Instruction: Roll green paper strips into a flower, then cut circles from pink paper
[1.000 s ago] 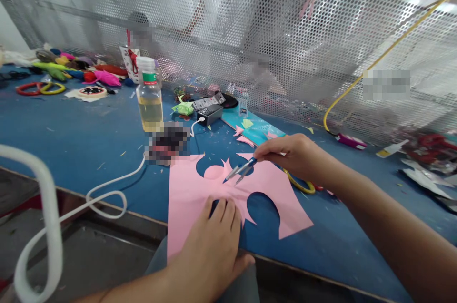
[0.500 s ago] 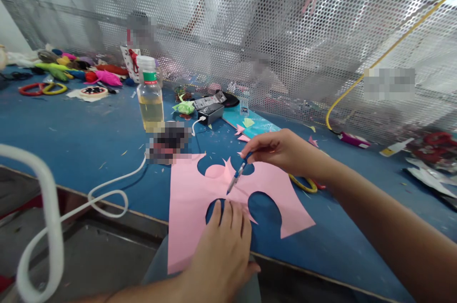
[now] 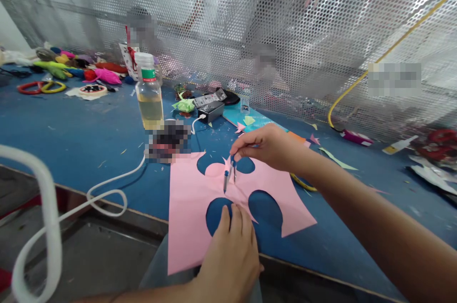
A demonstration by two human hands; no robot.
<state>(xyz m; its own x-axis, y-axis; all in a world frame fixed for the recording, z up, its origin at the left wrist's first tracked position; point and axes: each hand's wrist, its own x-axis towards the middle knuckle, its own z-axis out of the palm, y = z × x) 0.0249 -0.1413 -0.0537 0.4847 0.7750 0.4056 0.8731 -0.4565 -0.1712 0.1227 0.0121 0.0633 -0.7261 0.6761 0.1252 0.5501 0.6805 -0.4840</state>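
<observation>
A sheet of pink paper [image 3: 186, 212] with several round cut-outs lies on the blue table. My left hand [image 3: 233, 248] rests flat over its near edge, fingers stretched out beside a round hole. Between thumb and fingertips, my right hand [image 3: 262, 146] pinches the top of a blue drawing compass [image 3: 231, 170]. The compass stands on the middle of the sheet, with two legs showing and a blue-tipped pen in one of them. Close behind the compass is a loose-looking pink disc [image 3: 214, 170].
A bottle of yellowish liquid [image 3: 150, 103] stands at the back left, near a black box [image 3: 211, 112] with a white cable. Yellow-handled scissors [image 3: 303, 183] lie partly under my right forearm. Red and yellow rings [image 3: 53, 87] sit far left. A perforated metal panel [image 3: 221, 22] borders the table.
The compass has turned, so its two legs now show apart. My right hand has shifted slightly left; my left hand has slid a little toward me and right.
</observation>
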